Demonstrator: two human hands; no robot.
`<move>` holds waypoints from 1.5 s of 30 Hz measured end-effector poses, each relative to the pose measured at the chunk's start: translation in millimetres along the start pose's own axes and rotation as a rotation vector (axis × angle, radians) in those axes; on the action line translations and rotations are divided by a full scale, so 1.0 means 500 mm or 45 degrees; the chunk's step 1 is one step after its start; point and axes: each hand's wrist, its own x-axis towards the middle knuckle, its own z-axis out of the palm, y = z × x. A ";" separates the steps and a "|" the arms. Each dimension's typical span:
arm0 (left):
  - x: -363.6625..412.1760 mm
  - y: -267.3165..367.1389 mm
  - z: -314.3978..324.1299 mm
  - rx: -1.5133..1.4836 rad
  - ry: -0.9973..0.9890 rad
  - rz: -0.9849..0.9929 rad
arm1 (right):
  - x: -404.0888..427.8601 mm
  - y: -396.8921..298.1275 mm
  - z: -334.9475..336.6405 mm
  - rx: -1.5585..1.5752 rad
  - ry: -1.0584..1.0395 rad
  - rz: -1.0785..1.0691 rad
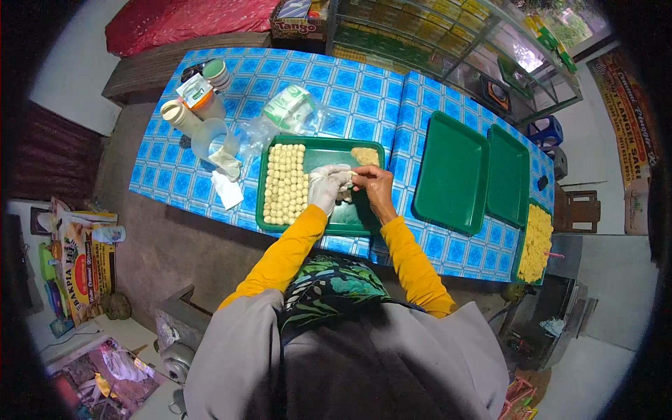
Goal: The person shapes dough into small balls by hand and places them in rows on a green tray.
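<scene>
My left hand, in a white glove, is over the middle of a green tray. My right hand is bare and meets it, thumb and fingertips pinched on a small pale bit of dough at the left fingers. Whatever the gloved palm holds is mostly hidden. Rows of small round dough balls fill the tray's left part, close beside the glove. A flattened lump of dough lies in the far right corner, beyond my right hand. Below the hands a further pale piece is partly covered.
Two more green trays lie to the right, with a tray of yellow crumbly filling at the table's right end. At left stand a clear plastic jug, lidded containers and a white paper. A plastic packet lies behind the tray.
</scene>
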 end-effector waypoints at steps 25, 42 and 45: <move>-0.063 -0.051 -0.058 -0.005 0.247 0.240 | -0.033 -0.009 0.085 -0.041 0.207 0.080; -0.076 -0.038 -0.083 0.091 0.208 0.106 | -0.020 0.008 0.118 0.013 -0.052 0.310; -0.092 -0.093 -0.077 0.649 0.320 0.155 | -0.012 0.044 0.134 0.089 0.011 0.354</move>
